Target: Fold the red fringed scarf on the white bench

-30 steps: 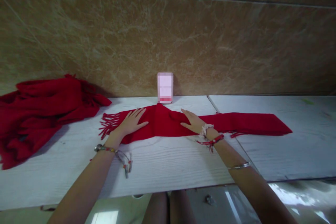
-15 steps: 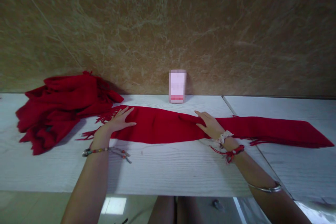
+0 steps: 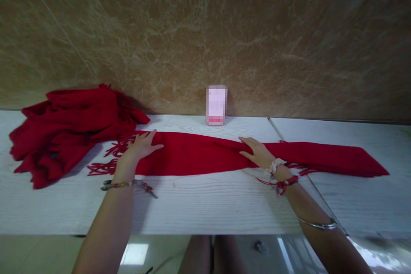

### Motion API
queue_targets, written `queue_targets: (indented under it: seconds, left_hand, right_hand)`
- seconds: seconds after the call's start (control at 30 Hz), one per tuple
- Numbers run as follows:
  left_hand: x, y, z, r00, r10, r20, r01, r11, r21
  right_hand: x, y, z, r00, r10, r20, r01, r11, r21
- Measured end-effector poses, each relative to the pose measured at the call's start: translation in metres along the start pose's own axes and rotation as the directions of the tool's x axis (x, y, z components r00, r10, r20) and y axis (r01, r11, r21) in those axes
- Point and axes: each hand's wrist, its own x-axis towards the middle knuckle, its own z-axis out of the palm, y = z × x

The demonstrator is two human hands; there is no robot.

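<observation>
A long red fringed scarf (image 3: 189, 154) lies folded lengthwise across the white tabletop, its fringe spread at the left end. My left hand (image 3: 139, 150) rests on the scarf near that fringe, fingers apart and thumb out to the right. On the scarf right of the middle lies my right hand (image 3: 257, 152), fingers stretched out to the left. Beyond it, the narrower right part of the scarf tapers to a pointed corner, with more fringe along its near side. Neither hand grips the cloth.
A crumpled heap of red cloth (image 3: 83, 115) sits at the far left, near the scarf's fringe. A phone-like object with a blurred pink face (image 3: 216, 105) leans on the brown marble wall (image 3: 180, 43). The white wood-grain table (image 3: 205, 205) has a seam on the right.
My left hand has shifted slightly left along the scarf. The scarf's right end has drawn in to the left, and the left fringe reaches further left. My right hand stays nearly in place.
</observation>
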Motion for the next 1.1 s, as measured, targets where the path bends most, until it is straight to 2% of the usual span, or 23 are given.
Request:
queue_targets:
  seconds: [0.03, 0.07, 0.17, 0.23, 0.47, 0.6, 0.77, 0.87, 0.93, 1.1]
  left_hand:
    - [0.002, 0.010, -0.003, 0.998, -0.055, -0.008, 0.054, 0.998, -0.010]
    - [0.004, 0.020, -0.006, 0.999, -0.054, -0.005, 0.054, 0.998, -0.022]
    - [0.007, 0.043, -0.014, 0.994, 0.024, 0.111, -0.018, 0.998, -0.054]
    - [0.009, 0.046, -0.020, 0.983, 0.076, 0.166, -0.067, 0.996, -0.058]
    - [0.021, 0.027, -0.049, 0.939, 0.237, 0.250, -0.255, 0.966, 0.042]
    - [0.019, 0.013, -0.063, 0.917, 0.335, 0.218, -0.363, 0.926, 0.104]
    - [0.005, -0.011, -0.084, 0.922, 0.312, 0.228, -0.350, 0.924, 0.154]
    - [-0.011, -0.022, -0.094, 0.946, 0.303, 0.115, -0.319, 0.934, 0.160]
    - [-0.027, -0.024, -0.095, 0.955, 0.285, 0.084, -0.295, 0.942, 0.161]
    - [-0.065, -0.016, -0.070, 0.920, 0.304, 0.248, -0.353, 0.917, 0.185]
  right_hand:
    - [0.000, -0.001, -0.001, 1.000, 0.002, -0.009, -0.002, 1.000, 0.003]
    - [0.000, -0.002, -0.001, 1.000, 0.001, -0.018, -0.001, 1.000, 0.005]
    - [0.001, -0.005, -0.004, 0.999, -0.007, -0.048, 0.008, 1.000, 0.019]
    - [0.002, -0.007, -0.005, 0.998, -0.010, -0.067, 0.011, 1.000, 0.025]
    - [0.003, -0.006, -0.005, 0.999, 0.035, -0.030, -0.036, 0.998, -0.042]
    - [0.004, -0.006, -0.003, 0.998, 0.054, -0.017, -0.055, 0.994, -0.099]
    - [0.007, -0.013, -0.009, 0.997, 0.059, -0.057, -0.066, 0.989, -0.134]
    - [0.003, -0.018, -0.018, 0.992, 0.041, -0.118, -0.061, 0.983, -0.173]
    - [-0.003, -0.021, -0.023, 0.993, 0.012, -0.120, -0.037, 0.979, -0.201]
    - [-0.021, -0.020, -0.014, 0.996, -0.085, 0.024, 0.088, 0.967, -0.241]
